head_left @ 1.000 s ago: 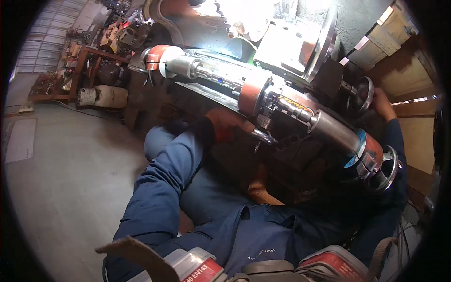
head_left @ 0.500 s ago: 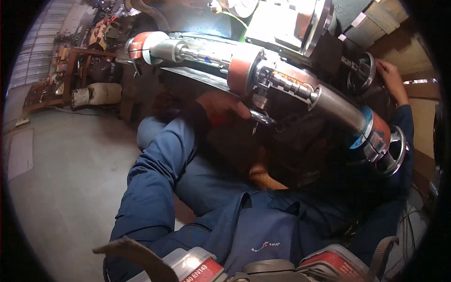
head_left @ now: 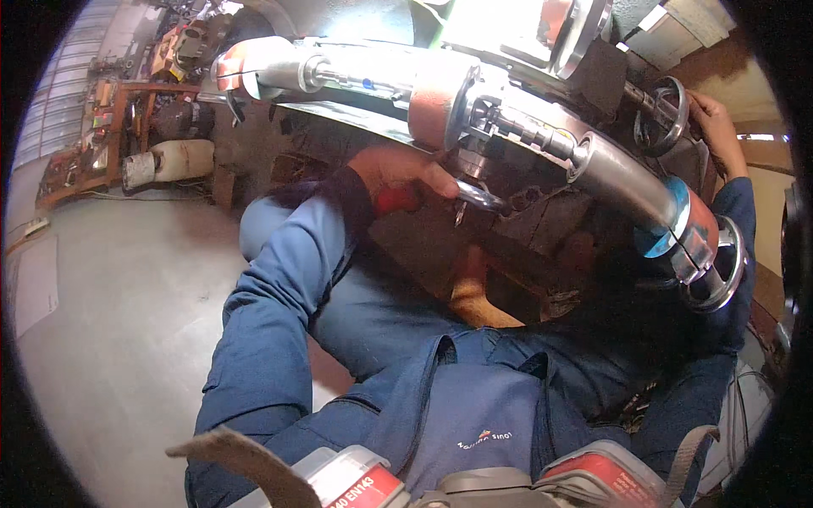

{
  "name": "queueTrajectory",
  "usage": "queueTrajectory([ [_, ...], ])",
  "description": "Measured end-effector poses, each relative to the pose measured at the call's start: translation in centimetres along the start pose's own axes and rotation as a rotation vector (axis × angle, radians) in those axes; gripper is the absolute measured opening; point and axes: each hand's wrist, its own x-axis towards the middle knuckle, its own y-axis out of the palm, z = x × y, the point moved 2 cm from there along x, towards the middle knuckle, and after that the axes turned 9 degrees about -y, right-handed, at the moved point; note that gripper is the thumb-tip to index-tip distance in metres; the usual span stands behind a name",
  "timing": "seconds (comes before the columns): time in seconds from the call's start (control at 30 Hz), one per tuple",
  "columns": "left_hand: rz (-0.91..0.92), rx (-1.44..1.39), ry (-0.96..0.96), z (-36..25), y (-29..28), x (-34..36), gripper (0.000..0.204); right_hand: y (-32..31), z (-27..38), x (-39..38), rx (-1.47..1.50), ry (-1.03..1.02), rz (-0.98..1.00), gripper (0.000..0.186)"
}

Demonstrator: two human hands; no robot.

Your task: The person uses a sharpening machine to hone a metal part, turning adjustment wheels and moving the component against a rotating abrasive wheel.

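A machine with a long steel and red-brown body [head_left: 436, 110] spans the view in front of me. My left hand [head_left: 402, 178] is closed on a small chrome handwheel [head_left: 479, 196] below the machine's middle, thumb along its rim. My right hand [head_left: 718, 131] reaches far right, fingers bent against the rim of another metal handwheel [head_left: 677, 110]; part of the grip is hidden behind the rim. A third, larger handwheel [head_left: 730, 284] sits at the machine's right end, close to my right sleeve. Steel shafts with exposed fittings [head_left: 533, 134] run between the cylinders.
A bright metal block [head_left: 491, 38] stands behind the machine body. Wooden boards [head_left: 694, 30] are at the far right. To the left are a cream gas cylinder [head_left: 182, 163], a rusty rack [head_left: 127, 127] and grey floor [head_left: 127, 313]. Respirator filters [head_left: 356, 483] fill the lower edge.
The whole view has shifted slightly, with the machine's left end higher in the picture. Both hands stay at the same handwheels; any turning of the wheels is not clear.
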Motion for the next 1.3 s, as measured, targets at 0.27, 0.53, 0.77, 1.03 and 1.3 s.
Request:
queueTrajectory([
  [0.27,0.051,0.073,-0.019,0.1,-0.3,0.6,0.065,0.1,0.7,-0.1,-0.009,0.071,0.049,0.033],
  [0.53,0.226,-0.029,0.040,-0.3,0.4,0.9,0.059,0.0,0.6,-0.3,-0.003,0.018,0.024,0.033],
  [0.77,0.094,0.001,0.038,-0.3,0.4,-0.1,0.041,-1.4,0.7,-0.8,-0.115,-0.104,0.055,0.031],
  [1.03,0.177,0.020,0.004,0.8,-1.4,1.6,0.041,4.5,-2.8,-2.6,-0.221,0.093,0.491,0.033],
  [1.3,-0.045,0.099,-0.097,-1.5,0.9,-1.6,0.050,1.6,-0.4,1.8,0.073,0.168,0.230,0.028],
])
